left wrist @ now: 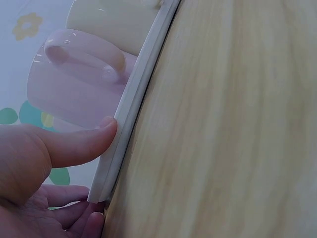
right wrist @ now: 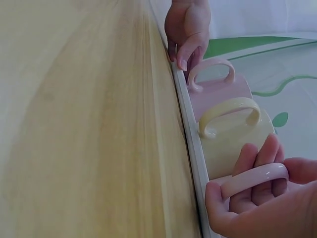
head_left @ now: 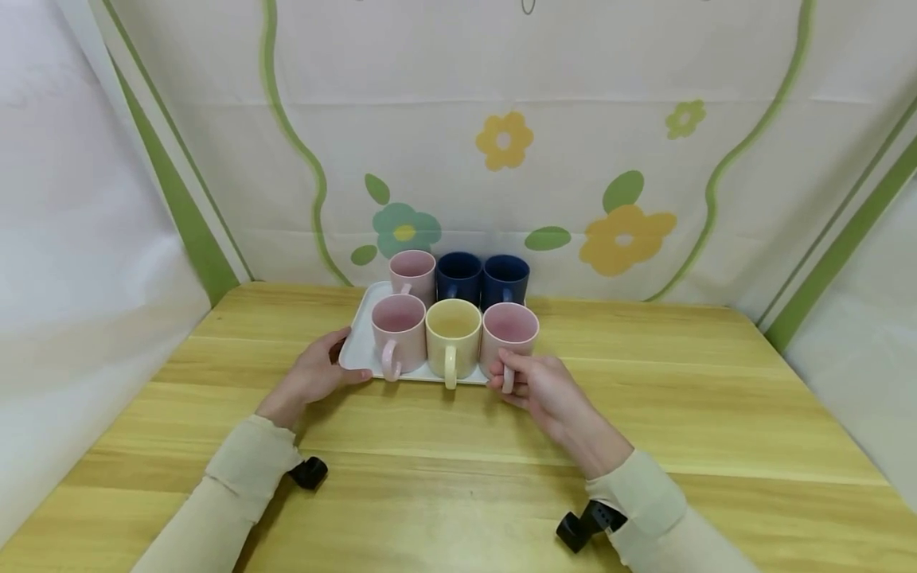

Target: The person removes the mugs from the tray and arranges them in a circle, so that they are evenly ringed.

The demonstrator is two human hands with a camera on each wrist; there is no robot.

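Note:
A white tray (head_left: 361, 350) lies on the wooden table, with two rows of mugs on it. My left hand (head_left: 318, 370) holds its left front corner, the thumb (left wrist: 84, 146) along the front rim and the other fingers round the corner. At the right end of the front row, my right hand (head_left: 548, 390) grips the handle (right wrist: 255, 179) of a pink mug (head_left: 510, 326), fingers passed through the loop. Left of that mug stand a yellow mug (head_left: 454, 330) and another pink mug (head_left: 399, 326), their handles facing me.
The back row holds a third pink mug (head_left: 412, 270) and two navy mugs (head_left: 459, 274), partly hidden by the front row. Behind the table (head_left: 430, 477) hangs a white curtain (head_left: 430, 72) with printed flowers, close to the back edge. White cloth also hangs at both sides.

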